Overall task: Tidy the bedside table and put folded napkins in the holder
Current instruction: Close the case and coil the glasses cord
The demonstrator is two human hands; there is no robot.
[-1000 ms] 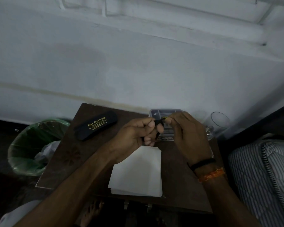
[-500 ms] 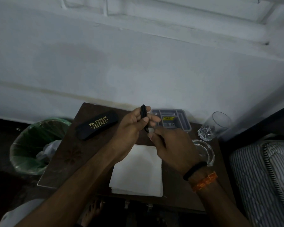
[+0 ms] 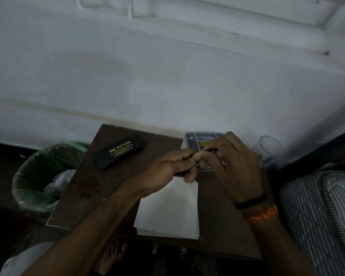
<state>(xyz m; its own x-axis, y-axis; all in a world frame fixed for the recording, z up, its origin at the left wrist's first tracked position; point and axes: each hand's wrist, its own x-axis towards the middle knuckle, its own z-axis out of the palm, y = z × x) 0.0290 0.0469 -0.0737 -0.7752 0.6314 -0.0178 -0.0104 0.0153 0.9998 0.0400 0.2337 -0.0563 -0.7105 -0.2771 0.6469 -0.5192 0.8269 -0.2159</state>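
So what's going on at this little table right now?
A person is working over a dark bedside table. Both hands meet above a grey tray at the back: the left hand and right hand pinch a small dark object between their fingertips; what it is cannot be told. A stack of white napkins lies flat at the front edge, untouched. A black glasses case lies at the back left, a glass at the far right, and a green-lined bin stands left of the table.
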